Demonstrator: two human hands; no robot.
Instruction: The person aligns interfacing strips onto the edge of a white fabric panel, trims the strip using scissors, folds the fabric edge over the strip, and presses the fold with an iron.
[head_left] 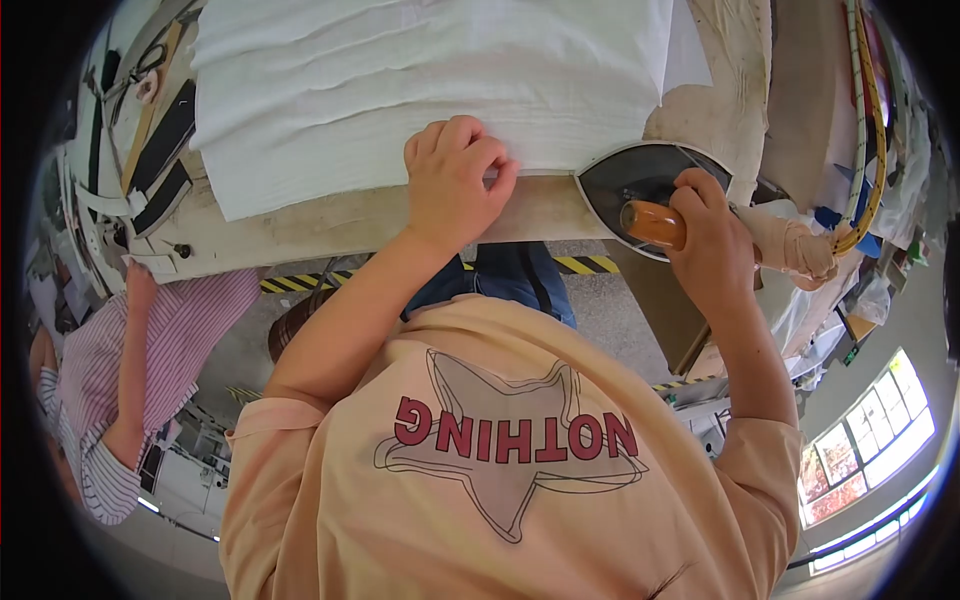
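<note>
A wide piece of white fabric (400, 90) with soft creases lies on the work table. My left hand (455, 185) is at its near edge, fingers curled and the thumb close to the index finger, pinching the edge. On the right, my right hand (712, 235) is wrapped round the orange-brown handle of an iron (625, 180). The iron has a dark, pointed body with a pale rim and stands by the fabric's right corner at the table edge. My hand covers part of the handle.
Scissors (152, 55), dark strips (168, 135) and a wooden stick (150, 100) lie at the table's left. Another person in a striped garment (160, 340) stands at left. A wrapped hose (795, 245) and yellow cable (878, 130) run at right.
</note>
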